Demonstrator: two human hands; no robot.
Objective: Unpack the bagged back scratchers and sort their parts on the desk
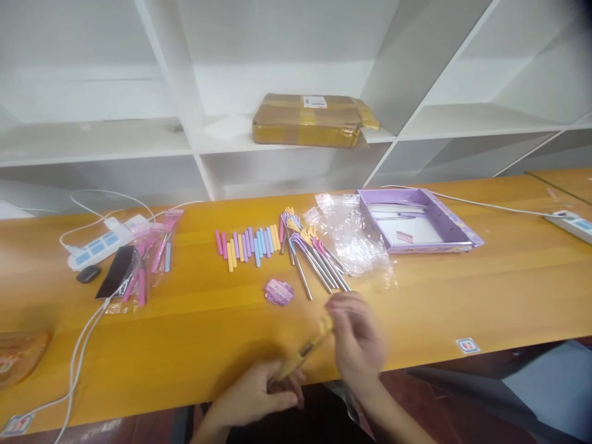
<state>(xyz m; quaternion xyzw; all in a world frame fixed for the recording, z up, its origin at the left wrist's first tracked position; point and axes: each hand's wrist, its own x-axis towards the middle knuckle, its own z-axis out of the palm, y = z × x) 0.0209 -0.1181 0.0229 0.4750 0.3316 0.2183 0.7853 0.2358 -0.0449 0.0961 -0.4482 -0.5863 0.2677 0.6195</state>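
A yellow back scratcher (307, 350), smeared by motion, spans my two hands near the table's front edge. My left hand (263, 394) is closed around its yellow handle end. At the other end, my right hand (356, 336) grips the yellow claw head. Beyond them lies a pile of back scratcher rods (319, 262) with metal shafts and yellow, purple and pink claws. To its left is a row of coloured handle sleeves (247, 245) in pink, yellow, purple and blue. A small stack of pinkish-purple cards (279, 291) lies in front of the row.
Clear plastic bags (354, 231) lie beside a purple box (462, 237) holding papers and a pen. On the left are a power strip (104, 243), white cables, a dark phone-like slab (115, 271) and bagged pink scratchers (141, 287). A taped carton (305, 126) sits on the shelf.
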